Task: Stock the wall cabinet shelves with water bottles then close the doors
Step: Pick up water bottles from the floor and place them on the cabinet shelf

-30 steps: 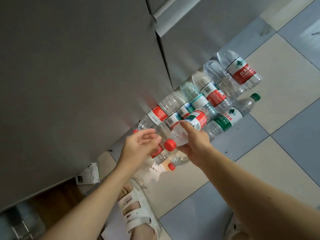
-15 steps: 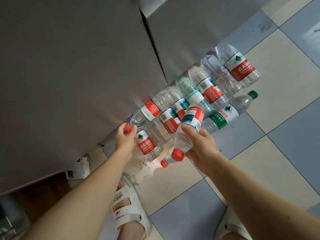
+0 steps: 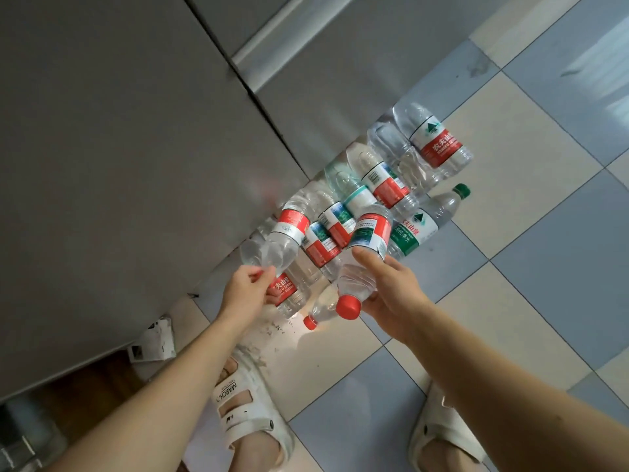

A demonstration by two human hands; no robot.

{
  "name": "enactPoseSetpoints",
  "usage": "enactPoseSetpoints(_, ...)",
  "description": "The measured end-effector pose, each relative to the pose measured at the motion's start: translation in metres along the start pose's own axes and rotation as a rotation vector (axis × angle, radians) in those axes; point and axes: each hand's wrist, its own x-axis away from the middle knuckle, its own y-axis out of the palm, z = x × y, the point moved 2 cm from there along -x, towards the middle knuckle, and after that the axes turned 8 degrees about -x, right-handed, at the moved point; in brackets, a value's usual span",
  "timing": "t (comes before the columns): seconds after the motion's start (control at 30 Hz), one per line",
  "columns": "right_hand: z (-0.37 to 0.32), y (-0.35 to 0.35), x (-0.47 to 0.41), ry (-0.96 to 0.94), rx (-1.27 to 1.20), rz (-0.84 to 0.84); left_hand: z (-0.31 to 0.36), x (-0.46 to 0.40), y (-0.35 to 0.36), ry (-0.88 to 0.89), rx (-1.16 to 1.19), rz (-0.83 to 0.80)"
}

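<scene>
Several clear water bottles lie in a row on the tiled floor against the grey cabinet base. My right hand [image 3: 391, 294] grips one red-labelled bottle [image 3: 364, 253] around its upper body, red cap pointing toward me, lifted above the row. My left hand [image 3: 246, 292] pinches the cap end of a second red-labelled bottle [image 3: 282, 240], raised off the floor and tilted away. A green-capped bottle [image 3: 425, 223] lies beside the row. A red-capped bottle [image 3: 320, 310] lies on the floor under my hands.
The grey cabinet front [image 3: 136, 165] fills the left and top of the view, with a door seam running diagonally. My feet in white sandals [image 3: 248, 410] stand on the blue and cream floor tiles. A small white box [image 3: 153, 342] sits at the cabinet's foot.
My left hand took hold of a bottle by its cap end and lifted it off the floor. The right hand kept its bottle and raised it slightly.
</scene>
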Motion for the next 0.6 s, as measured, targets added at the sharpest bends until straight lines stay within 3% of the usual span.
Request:
enactPoseSetpoints(0.07, -0.010, -0.008, 0.010, 0.005, -0.029, 0.012, 0.011, 0.004, -0.001, 0.029, -0.110, 0.029)
enactPoseSetpoints(0.2, -0.030, -0.035, 0.026, 0.026, -0.062, 0.126, 0.047, 0.026, -0.002, 0.046, 0.001, 0.067)
enactPoseSetpoints(0.33, -0.051, -0.072, 0.038, 0.077, -0.213, 0.235, 0.085, 0.082, 0.013, 0.111, 0.041, -0.071)
enactPoseSetpoints(0.5, -0.091, -0.116, 0.045, 0.086, -0.421, 0.373, 0.144, 0.110, 0.086, 0.190, 0.058, -0.159)
enactPoseSetpoints(0.6, -0.127, -0.145, 0.044, 0.043, -0.407, 0.406, 0.191, 0.117, 0.147, 0.318, -0.157, -0.124)
